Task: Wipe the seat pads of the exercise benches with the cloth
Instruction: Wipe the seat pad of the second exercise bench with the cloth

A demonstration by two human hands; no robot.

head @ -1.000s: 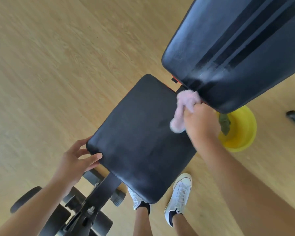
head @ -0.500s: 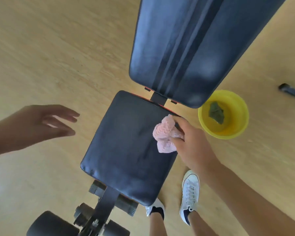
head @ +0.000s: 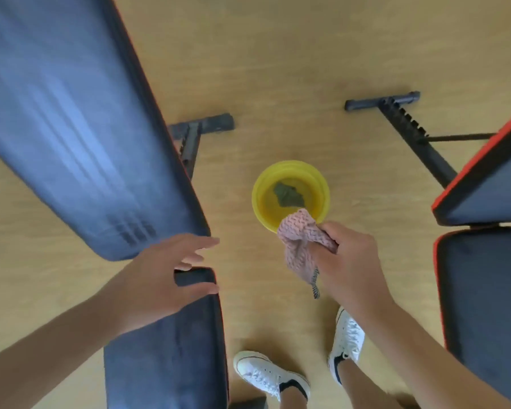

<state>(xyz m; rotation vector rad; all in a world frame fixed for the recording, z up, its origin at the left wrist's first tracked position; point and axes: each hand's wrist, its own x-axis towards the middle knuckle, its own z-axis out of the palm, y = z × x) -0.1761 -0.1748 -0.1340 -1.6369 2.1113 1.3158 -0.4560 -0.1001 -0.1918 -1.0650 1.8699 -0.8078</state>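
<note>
Right hand [head: 350,261] clenches the pink cloth [head: 303,243] above the floor, beside the yellow bowl [head: 289,196]. Left hand [head: 165,278], fingers spread and released, hovers over the left seat pad [head: 171,349].

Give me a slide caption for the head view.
Right hand holds pink cloth above yellow bowl between two benches.

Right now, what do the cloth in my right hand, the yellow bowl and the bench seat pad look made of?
Pink cloth: soft knitted or waffle-weave fabric, ribbed texture.
Yellow bowl: likely plastic, smooth glossy wall.
Seat pad: probably vinyl or faux leather, dark with a slight sheen and red edge piping.
</note>
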